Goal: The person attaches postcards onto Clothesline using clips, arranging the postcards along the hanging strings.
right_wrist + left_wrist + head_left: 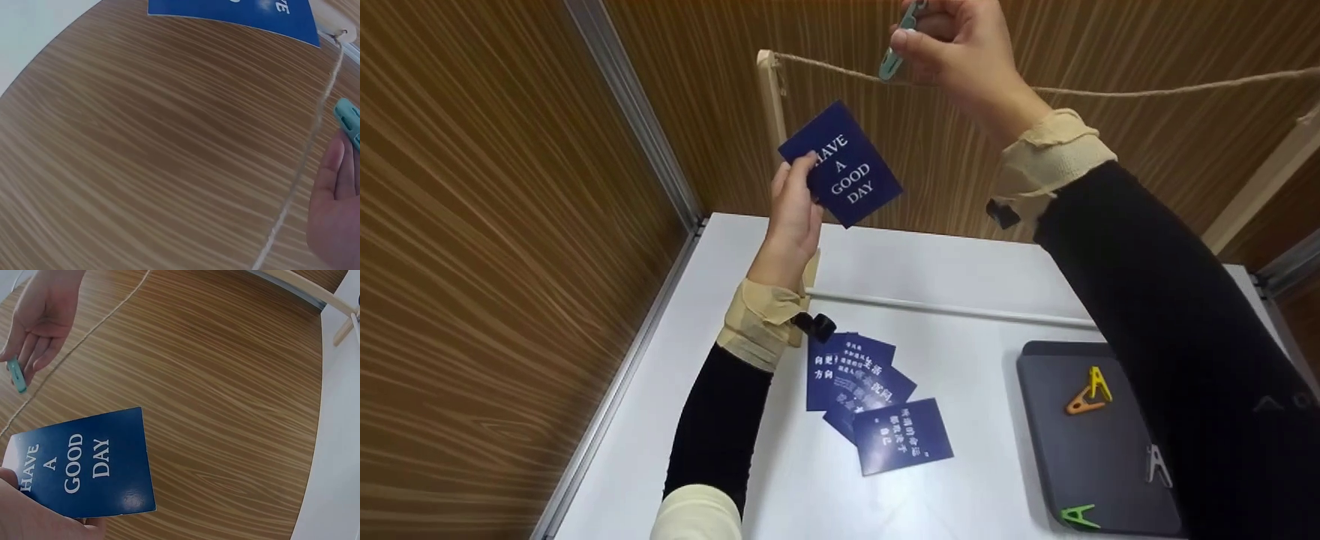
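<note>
My left hand [795,206] pinches a dark blue card [851,176] by its left edge, thumb on the front; white letters on it read HAVE A GOOD DAY. The same card [95,464] fills the lower left of the left wrist view. Higher up and to the right, my right hand [967,56] pinches a teal clothespin [896,52] between thumb and fingers. In the head view the clothespin's lower end overlaps a twine line [1125,94]; whether it touches the twine I cannot tell. The card hangs below the line, apart from it.
A wooden post [770,94] carries the twine's left end. On the white table [975,495] several blue cards [904,437] lie overlapping, near a white rod [945,306]. A dark grey tray [1087,457] at right holds yellow [1099,382], orange [1084,403], green [1078,515] and whitish clothespins [1157,465].
</note>
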`<state>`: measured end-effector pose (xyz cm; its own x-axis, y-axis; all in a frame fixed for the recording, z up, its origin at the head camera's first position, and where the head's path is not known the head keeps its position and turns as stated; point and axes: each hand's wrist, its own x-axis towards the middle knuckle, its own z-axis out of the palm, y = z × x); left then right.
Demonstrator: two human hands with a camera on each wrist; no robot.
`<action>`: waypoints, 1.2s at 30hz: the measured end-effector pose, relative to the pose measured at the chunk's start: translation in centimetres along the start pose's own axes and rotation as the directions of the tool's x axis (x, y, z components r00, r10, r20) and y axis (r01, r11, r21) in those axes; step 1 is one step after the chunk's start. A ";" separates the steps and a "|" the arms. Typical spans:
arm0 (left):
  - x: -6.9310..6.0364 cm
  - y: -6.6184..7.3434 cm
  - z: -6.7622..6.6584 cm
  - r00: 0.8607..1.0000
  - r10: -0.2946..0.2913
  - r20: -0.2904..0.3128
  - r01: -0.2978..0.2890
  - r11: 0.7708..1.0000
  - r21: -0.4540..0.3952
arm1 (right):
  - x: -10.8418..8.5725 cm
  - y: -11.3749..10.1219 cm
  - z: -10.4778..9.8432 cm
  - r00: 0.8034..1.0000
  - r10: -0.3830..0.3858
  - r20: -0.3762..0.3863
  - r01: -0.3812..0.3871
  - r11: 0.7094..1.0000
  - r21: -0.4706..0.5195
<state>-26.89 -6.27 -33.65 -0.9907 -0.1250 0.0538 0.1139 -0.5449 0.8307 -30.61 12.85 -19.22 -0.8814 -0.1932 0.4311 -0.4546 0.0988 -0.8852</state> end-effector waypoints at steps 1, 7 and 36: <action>0.0 0.0 0.2 1.000 0.002 0.003 -0.002 1.000 0.008 | 0.1 0.1 0.0 1.000 0.002 -0.011 -0.001 1.000 0.030; 0.0 0.2 1.2 0.999 -0.018 0.035 0.017 0.999 0.030 | 0.2 -0.1 -0.1 0.995 0.014 -0.103 0.006 0.980 0.198; -0.9 0.2 1.7 0.998 -0.027 0.059 0.024 0.999 0.039 | -0.8 0.8 2.6 0.998 -0.029 -0.063 0.020 0.991 -0.131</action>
<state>-26.14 -4.87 -32.54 -0.9960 -0.0611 0.0646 0.0869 -0.5152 0.8527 -29.95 10.56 -20.71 -0.8743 -0.1346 0.4663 -0.4853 0.2215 -0.8458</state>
